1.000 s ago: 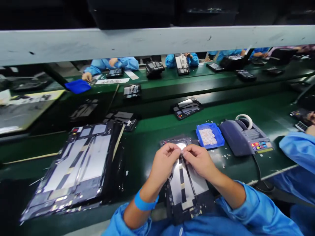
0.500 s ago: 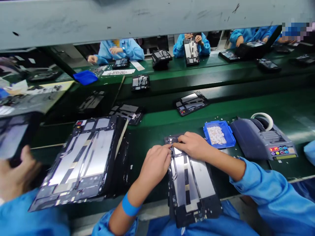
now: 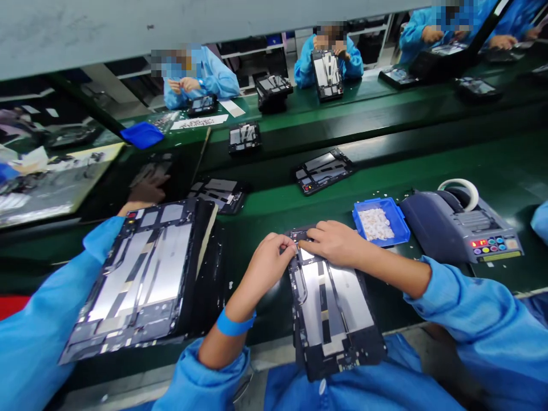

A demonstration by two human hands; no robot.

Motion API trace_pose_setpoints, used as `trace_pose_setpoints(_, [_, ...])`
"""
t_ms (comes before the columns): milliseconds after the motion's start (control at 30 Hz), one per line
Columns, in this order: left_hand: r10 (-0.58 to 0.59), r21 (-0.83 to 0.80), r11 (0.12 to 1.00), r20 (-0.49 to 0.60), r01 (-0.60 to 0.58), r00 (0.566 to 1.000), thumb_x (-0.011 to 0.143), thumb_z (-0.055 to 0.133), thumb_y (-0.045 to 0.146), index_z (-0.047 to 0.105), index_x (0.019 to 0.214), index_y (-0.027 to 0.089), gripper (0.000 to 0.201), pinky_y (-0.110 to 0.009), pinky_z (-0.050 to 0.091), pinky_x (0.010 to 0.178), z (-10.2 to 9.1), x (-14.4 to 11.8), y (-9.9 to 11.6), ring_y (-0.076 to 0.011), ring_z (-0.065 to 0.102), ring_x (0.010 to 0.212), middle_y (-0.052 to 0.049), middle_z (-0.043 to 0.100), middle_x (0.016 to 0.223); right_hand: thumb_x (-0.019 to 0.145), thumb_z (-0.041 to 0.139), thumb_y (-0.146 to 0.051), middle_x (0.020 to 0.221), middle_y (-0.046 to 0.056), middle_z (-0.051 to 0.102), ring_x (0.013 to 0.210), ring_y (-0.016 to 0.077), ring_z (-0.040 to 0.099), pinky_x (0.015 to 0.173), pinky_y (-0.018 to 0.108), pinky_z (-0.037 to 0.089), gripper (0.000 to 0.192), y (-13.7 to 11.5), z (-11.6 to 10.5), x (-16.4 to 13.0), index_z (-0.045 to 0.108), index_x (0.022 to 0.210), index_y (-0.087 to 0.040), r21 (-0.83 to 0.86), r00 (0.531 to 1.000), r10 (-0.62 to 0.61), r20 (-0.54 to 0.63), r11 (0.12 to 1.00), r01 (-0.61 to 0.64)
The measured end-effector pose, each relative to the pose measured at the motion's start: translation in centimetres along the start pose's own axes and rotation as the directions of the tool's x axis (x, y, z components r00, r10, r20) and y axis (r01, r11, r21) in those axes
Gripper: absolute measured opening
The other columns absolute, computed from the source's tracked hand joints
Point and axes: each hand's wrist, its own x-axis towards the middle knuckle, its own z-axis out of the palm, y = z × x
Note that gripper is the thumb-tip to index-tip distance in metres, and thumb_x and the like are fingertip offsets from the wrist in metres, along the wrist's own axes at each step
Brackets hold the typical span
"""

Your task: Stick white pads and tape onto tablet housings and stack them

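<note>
An opened tablet (image 3: 329, 308), its silver inner plates and flat cables showing, lies in front of me at the bench edge, its near end sticking out over my lap. At its far left corner my left hand (image 3: 272, 262) is closed in a pinch, thumb against index finger; whatever it holds is too small to make out. My right hand (image 3: 336, 244) rests across the tablet's far end, fingers stretched out and lying on it. The right index fingertip nearly meets the left fingertips. Just beyond my right wrist sits a blue tray (image 3: 400, 231) of small whitish pieces.
A grey tape dispenser (image 3: 454, 228) stands right of the tray. On my left is a stack of opened tablets (image 3: 141, 274); a co-worker's arm (image 3: 55, 314) stretches behind it. More tablets (image 3: 323, 171) lie on the green line, with co-workers opposite. A grey beam (image 3: 214, 28) crosses overhead.
My left fingers have drawn into a tighter pinch at the tablet corner; my right hand stays on it. The co-worker's hand at left has moved forward, away from the near edge, with a tablet.
</note>
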Motion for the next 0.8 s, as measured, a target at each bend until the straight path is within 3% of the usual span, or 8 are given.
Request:
trace_pose_setpoints(333, [-0.075, -0.032, 0.997, 0.042, 0.076, 0.996, 0.088, 0.057, 0.027, 0.069, 0.080, 0.019, 0.016, -0.033, 0.044, 0.073, 0.16, 0.67, 0.01, -0.0207, 0.058, 0.081, -0.004, 0.060, 0.083, 0.105, 0.049, -0.018, 0.102, 0.010, 0.064, 0.090, 0.0230, 0.048, 0.070, 0.036, 0.029, 0.028, 0.01, 0.08, 0.04, 0.067, 0.127, -0.019, 0.018, 1.000, 0.002, -0.012, 1.000, -0.001])
trace_pose_setpoints(533, [-0.035, 0.028, 0.999, -0.007, 0.035, 0.999, 0.090, 0.057, 0.029, 0.068, 0.079, 0.020, 0.018, -0.034, 0.043, 0.074, 0.42, 0.57, 0.11, -0.0219, 0.057, 0.082, -0.004, 0.058, 0.082, 0.104, 0.051, -0.018, 0.101, 0.010, 0.064, 0.089, 0.0229, 0.048, 0.068, 0.036, 0.028, 0.028, 0.08, 0.13, 0.03, 0.066, 0.127, -0.019, 0.016, 1.000, -0.007, -0.021, 1.000, 0.007])
trace_pose_setpoints(800, [-0.068, -0.075, 0.995, 0.038, 0.070, 0.997, 0.089, 0.058, 0.029, 0.069, 0.079, 0.019, 0.018, -0.032, 0.043, 0.069, 0.14, 0.60, -0.09, -0.0193, 0.057, 0.075, -0.003, 0.060, 0.081, 0.104, 0.052, -0.019, 0.101, 0.009, 0.065, 0.088, 0.0226, 0.048, 0.068, 0.036, 0.027, 0.026, 0.10, 0.27, 0.01, 0.067, 0.126, -0.019, 0.015, 0.999, -0.009, -0.040, 1.000, 0.009])
